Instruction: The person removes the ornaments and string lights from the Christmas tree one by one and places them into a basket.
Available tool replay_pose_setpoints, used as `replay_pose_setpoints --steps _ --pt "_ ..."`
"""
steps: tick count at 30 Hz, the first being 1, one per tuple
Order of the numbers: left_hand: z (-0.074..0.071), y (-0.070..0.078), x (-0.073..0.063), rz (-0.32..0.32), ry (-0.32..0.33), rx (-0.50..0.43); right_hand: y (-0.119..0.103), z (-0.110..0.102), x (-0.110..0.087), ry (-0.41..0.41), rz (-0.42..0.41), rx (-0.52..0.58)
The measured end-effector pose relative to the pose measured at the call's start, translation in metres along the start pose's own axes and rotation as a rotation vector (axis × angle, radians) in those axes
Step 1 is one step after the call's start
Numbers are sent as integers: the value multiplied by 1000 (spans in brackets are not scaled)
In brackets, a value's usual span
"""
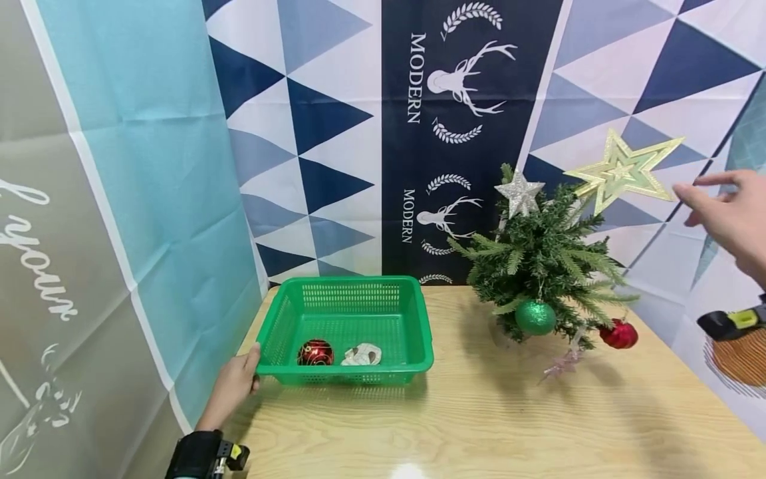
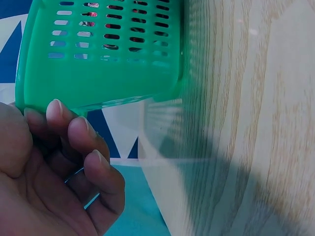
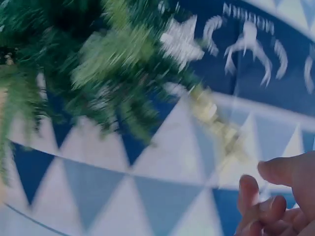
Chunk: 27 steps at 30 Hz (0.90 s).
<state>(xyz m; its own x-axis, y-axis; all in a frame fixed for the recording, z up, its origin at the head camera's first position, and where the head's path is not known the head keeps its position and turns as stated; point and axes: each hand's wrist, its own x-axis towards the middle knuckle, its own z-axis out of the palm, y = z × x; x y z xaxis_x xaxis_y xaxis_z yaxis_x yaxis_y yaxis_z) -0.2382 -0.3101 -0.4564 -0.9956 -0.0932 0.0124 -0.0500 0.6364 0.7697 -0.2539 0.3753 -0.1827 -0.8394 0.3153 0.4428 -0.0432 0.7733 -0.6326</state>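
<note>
Beside gold star (image 1: 622,171); right hand (image 1: 729,209)

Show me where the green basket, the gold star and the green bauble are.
Green basket (image 1: 371,370): head view, on its front rim.
Gold star (image 1: 620,172): head view, on its centre.
Green bauble (image 1: 535,318): head view, mid-ball.

Lower centre, you've got smooth, shiny green plastic in the basket (image 1: 389,370), and a glossy red bauble (image 1: 316,352) there too! Across the bottom of the frame, your counter (image 1: 479,419) shows pale wood grain with a bright sheen. Over on the right: a bristly, plastic-looking tree (image 1: 535,249), a rough, glittery silver star (image 1: 519,193), a sparkling gold star (image 1: 622,171)! Up top, you're facing creased, matt cloth (image 1: 335,150).
</note>
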Motion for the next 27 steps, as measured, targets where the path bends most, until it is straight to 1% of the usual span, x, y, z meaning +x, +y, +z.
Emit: replay_pose_setpoints --steps 2,3,5,7,11,12,18,21,24,27 --pt "-2 0 0 9 9 7 20 1 6 -63 81 58" --pt "-2 0 0 11 13 8 27 2 8 -89 103 78" --pt "-3 0 0 11 15 11 38 6 11 -125 122 98" --pt "-4 1 0 4 16 15 42 10 13 -128 130 158" --pt "-3 2 -2 -2 7 8 41 13 17 -102 136 324" --pt "-3 3 -3 -3 9 6 40 14 19 -101 132 349" --pt "2 1 -3 -10 18 -7 34 14 21 -121 111 347" --pt "3 0 -2 -8 20 -11 30 13 20 -92 90 415" --pt "3 0 -1 -10 24 -13 26 12 20 -22 60 638" --pt "3 1 0 -10 29 -20 19 11 18 72 32 836"
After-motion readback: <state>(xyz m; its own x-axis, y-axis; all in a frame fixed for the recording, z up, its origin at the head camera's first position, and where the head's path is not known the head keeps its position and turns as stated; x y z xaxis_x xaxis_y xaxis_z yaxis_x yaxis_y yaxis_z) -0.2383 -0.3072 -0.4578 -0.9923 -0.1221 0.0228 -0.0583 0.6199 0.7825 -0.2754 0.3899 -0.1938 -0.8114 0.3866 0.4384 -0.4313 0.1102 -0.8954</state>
